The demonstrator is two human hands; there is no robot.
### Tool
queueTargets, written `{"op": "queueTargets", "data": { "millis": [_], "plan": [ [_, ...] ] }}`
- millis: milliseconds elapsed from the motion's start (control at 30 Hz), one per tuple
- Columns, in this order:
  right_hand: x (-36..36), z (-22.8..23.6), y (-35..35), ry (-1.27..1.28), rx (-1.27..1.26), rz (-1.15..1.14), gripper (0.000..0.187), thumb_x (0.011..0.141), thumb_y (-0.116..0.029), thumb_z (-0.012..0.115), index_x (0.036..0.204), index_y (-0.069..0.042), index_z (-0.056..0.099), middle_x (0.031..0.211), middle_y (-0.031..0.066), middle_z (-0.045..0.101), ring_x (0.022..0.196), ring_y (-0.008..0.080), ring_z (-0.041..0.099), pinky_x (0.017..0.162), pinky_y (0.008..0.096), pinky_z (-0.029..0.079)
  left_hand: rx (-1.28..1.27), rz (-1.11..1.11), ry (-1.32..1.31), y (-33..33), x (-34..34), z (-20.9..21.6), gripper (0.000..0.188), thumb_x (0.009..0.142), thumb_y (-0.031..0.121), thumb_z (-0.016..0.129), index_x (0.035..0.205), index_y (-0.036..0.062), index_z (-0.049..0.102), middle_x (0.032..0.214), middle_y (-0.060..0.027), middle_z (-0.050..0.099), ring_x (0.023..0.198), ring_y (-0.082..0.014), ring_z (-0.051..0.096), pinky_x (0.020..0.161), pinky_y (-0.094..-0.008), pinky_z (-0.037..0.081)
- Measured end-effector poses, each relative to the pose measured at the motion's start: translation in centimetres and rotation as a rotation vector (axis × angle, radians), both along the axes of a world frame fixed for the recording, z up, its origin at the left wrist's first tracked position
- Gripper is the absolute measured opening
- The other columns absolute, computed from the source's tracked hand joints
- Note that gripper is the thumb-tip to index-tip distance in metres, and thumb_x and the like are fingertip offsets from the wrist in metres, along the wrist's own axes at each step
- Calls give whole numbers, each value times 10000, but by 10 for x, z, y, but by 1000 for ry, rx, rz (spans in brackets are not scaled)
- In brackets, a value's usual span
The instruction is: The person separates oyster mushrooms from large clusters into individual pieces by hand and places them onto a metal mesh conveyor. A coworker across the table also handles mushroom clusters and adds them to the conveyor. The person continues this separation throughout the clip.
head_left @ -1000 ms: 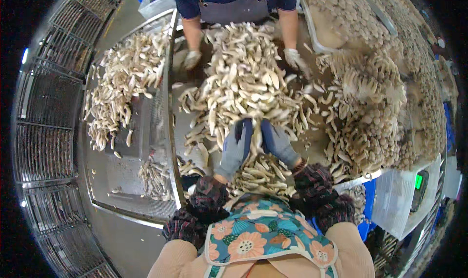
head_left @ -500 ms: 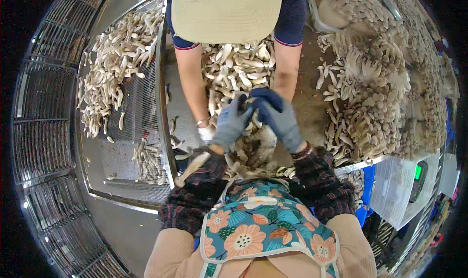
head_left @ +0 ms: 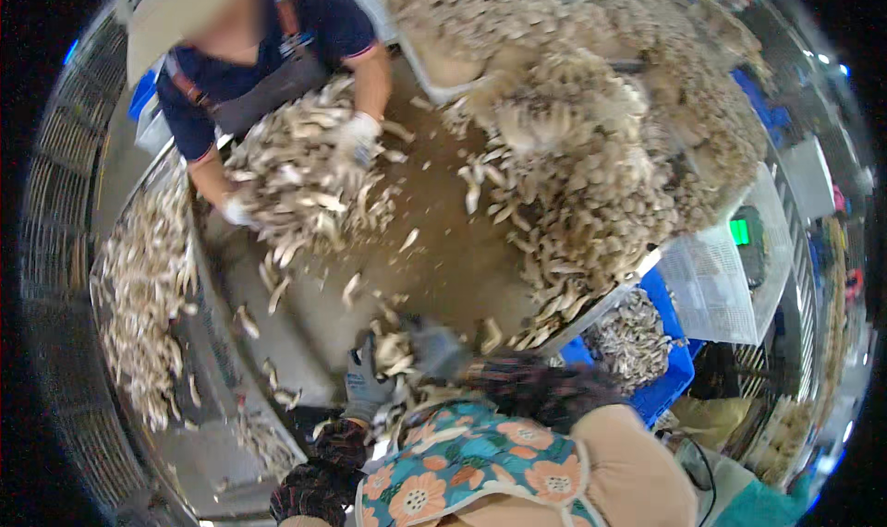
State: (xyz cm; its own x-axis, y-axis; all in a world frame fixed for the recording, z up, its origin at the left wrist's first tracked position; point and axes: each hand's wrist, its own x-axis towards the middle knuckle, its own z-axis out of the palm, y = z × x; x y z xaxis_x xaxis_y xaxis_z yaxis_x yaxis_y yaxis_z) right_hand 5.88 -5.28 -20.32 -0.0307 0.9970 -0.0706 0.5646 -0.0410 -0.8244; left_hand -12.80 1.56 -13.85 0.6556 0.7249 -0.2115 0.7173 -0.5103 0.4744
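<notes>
So, from far away I see mushrooms (head_left: 395, 351) bunched on the worktop (head_left: 453, 259), between my hands. The left hand (head_left: 365, 379) has its fingers apart beside them. The right hand (head_left: 436, 347) is blurry, so I can't tell if it grips any. Another person (head_left: 268, 93) touches a big mushroom pile (head_left: 291, 171).

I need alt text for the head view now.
Gloved left hand and blurred right hand flank a few mushrooms on a table; across it, a co-worker reaches around a larger pile, with clustered mushrooms heaped at right.
</notes>
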Motion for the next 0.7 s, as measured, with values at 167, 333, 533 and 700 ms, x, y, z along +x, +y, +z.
{"op": "queueTargets", "data": {
  "millis": [167,333,533,700],
  "plan": [
    [55,115,92,240,5,-135,763,713,-430,726,1312,-35,467,1233,261,530,1135,387,531,960,413,431,271,527,-60,154,26,-18,923,711,358,741,1442,64,261,1144,-269,571,869,-420,615,782,-475,486],
    [221,182,-94,-164,513,-1266,424,818,-137,670,1198,-20,525,1112,126,598,1034,262,591,895,395,483,-245,238,-621,109,97,90,751,728,270,779,1323,-12,419,1138,-170,593,1026,-267,586,914,-394,457],
    [374,96,-191,765,33,-1184,397,891,-322,586,1163,-33,562,1102,74,611,974,192,590,833,310,488,-911,-299,-546,-2,308,60,960,629,277,869,1396,29,346,1284,-155,496,1094,-226,544,949,-337,448],
    [249,79,-86,783,115,-1026,533,793,-96,703,1269,-9,480,1227,100,547,1125,185,523,900,333,488,-660,-14,-712,13,309,20,1050,591,283,887,1409,26,281,1299,-165,464,1095,-216,530,936,-324,463]
  ]
}}
